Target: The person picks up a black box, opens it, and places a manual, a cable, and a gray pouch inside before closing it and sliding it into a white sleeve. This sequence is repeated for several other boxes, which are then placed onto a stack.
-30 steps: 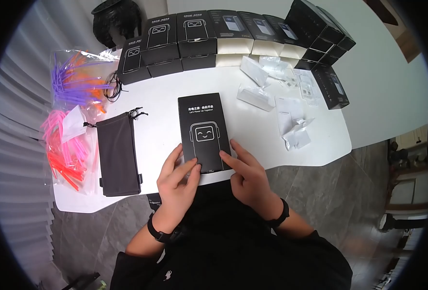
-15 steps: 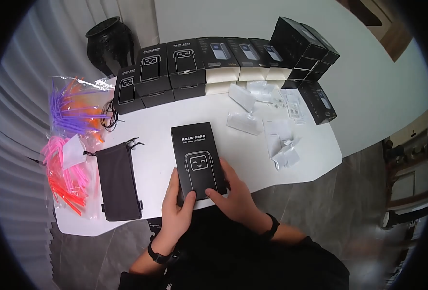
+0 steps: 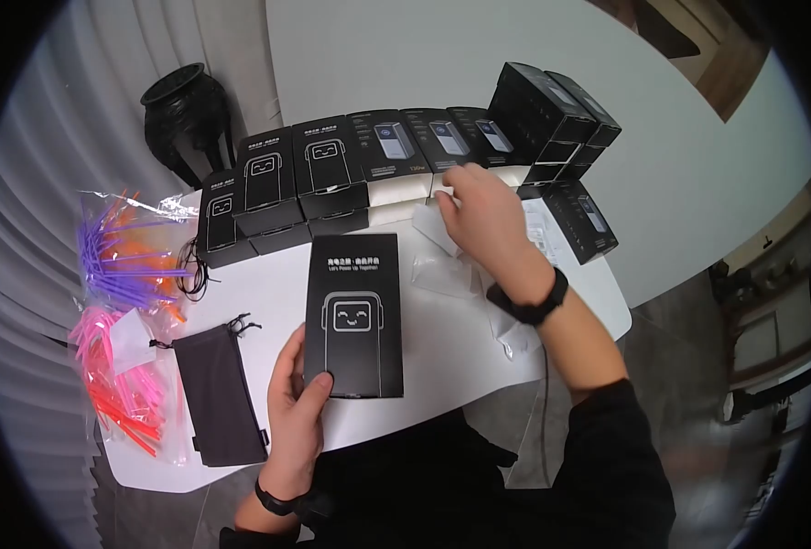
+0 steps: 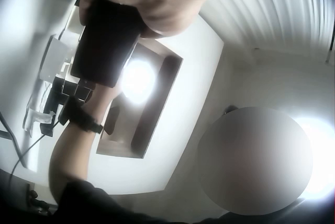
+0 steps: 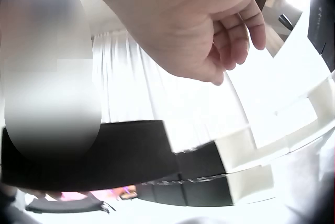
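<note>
My left hand [image 3: 294, 425] holds a black box [image 3: 354, 320] with a smiling robot outline and white lettering on its front. The thumb lies on the lower left of that front, with the other fingers along the left side and behind. In the left wrist view, the box [image 4: 107, 46] shows as a dark slab beneath the palm. Farther back, my right hand [image 3: 488, 220] is over the table's rear, near the white open ends of the stacked boxes [image 3: 396, 192]. In the right wrist view, the fingers of the right hand [image 5: 193, 30] curl loosely around nothing.
Black boxes [image 3: 264, 178] stand stacked along the back, with another box [image 3: 581, 220] at the right. Crumpled clear wrappers [image 3: 442, 274] lie under the right forearm. At left are a dark drawstring pouch [image 3: 215, 393], bags of coloured tubes [image 3: 126, 247] and a black cable [image 3: 192, 274].
My right hand has let go of the box's right side and moved up and away toward the back boxes. The left hand now holds the box alone, tilted more upright.
</note>
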Demonstrator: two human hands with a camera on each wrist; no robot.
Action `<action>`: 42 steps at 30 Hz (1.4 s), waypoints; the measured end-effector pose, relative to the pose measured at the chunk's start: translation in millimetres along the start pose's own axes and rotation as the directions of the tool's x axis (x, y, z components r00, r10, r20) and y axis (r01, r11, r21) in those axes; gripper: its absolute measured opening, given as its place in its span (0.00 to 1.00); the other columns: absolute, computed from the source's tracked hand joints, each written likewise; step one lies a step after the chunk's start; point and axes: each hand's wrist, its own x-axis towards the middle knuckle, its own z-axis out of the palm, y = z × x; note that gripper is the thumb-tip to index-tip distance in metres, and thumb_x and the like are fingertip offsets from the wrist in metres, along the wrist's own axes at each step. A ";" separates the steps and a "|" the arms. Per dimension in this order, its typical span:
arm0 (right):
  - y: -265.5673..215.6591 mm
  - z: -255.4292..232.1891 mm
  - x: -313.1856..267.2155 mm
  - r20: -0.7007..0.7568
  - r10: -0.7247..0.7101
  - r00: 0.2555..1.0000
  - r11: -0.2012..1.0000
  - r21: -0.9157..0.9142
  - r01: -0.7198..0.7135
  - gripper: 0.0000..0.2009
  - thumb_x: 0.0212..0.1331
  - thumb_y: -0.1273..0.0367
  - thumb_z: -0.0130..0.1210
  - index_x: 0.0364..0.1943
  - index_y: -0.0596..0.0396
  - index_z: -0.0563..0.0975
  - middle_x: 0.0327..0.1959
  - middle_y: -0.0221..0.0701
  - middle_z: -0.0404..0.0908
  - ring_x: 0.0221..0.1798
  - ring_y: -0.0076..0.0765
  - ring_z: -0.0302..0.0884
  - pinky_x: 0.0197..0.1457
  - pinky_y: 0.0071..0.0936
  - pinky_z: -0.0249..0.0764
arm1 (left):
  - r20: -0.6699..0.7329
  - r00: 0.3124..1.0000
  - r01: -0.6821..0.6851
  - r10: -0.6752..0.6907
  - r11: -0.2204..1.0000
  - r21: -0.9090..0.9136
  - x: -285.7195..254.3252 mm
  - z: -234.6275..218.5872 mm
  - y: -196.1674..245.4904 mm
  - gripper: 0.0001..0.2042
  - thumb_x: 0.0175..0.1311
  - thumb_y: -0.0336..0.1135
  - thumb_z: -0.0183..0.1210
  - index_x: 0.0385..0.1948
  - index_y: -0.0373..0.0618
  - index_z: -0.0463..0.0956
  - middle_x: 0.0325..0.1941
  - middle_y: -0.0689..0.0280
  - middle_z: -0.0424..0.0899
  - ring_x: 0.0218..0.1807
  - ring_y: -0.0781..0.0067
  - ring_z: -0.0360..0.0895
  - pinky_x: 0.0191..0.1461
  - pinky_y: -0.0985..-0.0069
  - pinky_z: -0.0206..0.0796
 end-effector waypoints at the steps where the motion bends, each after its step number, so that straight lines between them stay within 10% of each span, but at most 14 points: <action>1: 6.0 10.9 10.2 0.075 -0.012 0.997 0.998 -0.064 0.017 0.09 0.56 0.68 0.63 0.37 0.53 0.77 0.33 0.35 0.79 0.36 0.40 0.82 0.37 0.37 0.78 | -0.006 1.000 0.006 -0.006 1.000 0.013 -0.3 -1.0 -2.8 0.32 0.62 0.17 0.51 0.71 0.31 0.58 0.73 0.52 0.66 0.72 0.65 0.66 0.74 0.71 0.58; 10: 26.8 70.3 51.5 0.369 -0.123 0.921 0.906 -0.336 0.256 0.05 0.54 0.69 0.59 0.33 0.53 0.79 0.32 0.34 0.81 0.36 0.40 0.84 0.38 0.36 0.79 | 0.013 0.997 0.075 -0.075 0.997 0.006 -9.0 -15.9 -18.0 0.32 0.58 0.14 0.51 0.70 0.29 0.60 0.70 0.50 0.71 0.71 0.63 0.68 0.73 0.69 0.58; 28: -46.1 30.3 74.0 0.226 -0.473 0.852 0.815 -0.257 0.520 0.04 0.52 0.67 0.60 0.26 0.50 0.78 0.27 0.31 0.80 0.29 0.34 0.81 0.33 0.32 0.69 | 0.062 0.995 0.077 -0.078 0.997 0.031 -24.0 -29.0 -23.9 0.31 0.58 0.13 0.52 0.69 0.31 0.62 0.68 0.53 0.73 0.72 0.63 0.67 0.74 0.70 0.56; 31: -58.3 31.5 70.7 0.184 -0.441 0.879 0.891 -0.033 0.454 0.10 0.56 0.62 0.61 0.26 0.52 0.78 0.26 0.34 0.80 0.31 0.40 0.81 0.33 0.37 0.70 | 0.027 0.997 0.075 -0.076 0.996 0.037 -28.1 -33.8 -21.0 0.31 0.57 0.12 0.52 0.68 0.31 0.63 0.68 0.53 0.73 0.72 0.63 0.67 0.74 0.70 0.56; 36: -59.5 20.5 94.0 0.214 0.073 0.974 0.929 0.341 -0.145 0.25 0.61 0.49 0.61 0.44 0.61 0.78 0.34 0.44 0.83 0.39 0.49 0.83 0.45 0.38 0.76 | -0.011 0.999 0.047 -0.047 0.999 0.006 -29.4 -44.3 -17.2 0.32 0.57 0.12 0.52 0.69 0.31 0.62 0.69 0.53 0.72 0.72 0.63 0.67 0.74 0.70 0.55; 38: -53.2 23.8 112.4 0.487 0.293 0.823 0.818 0.318 -0.479 0.40 0.61 0.45 0.60 0.64 0.68 0.68 0.46 0.51 0.82 0.45 0.46 0.84 0.47 0.34 0.80 | -0.005 0.999 0.041 -0.041 0.999 0.020 -30.2 -45.6 -15.2 0.32 0.57 0.12 0.52 0.69 0.31 0.62 0.69 0.52 0.72 0.73 0.63 0.66 0.75 0.70 0.54; 42: -48.9 33.2 118.2 0.751 0.301 0.587 0.692 0.251 -0.677 0.48 0.59 0.45 0.61 0.71 0.71 0.57 0.50 0.48 0.81 0.42 0.38 0.84 0.39 0.30 0.82 | 0.032 0.999 0.033 -0.035 0.998 0.045 -32.6 -49.1 -13.6 0.32 0.57 0.12 0.53 0.69 0.30 0.62 0.70 0.52 0.71 0.73 0.62 0.66 0.76 0.69 0.52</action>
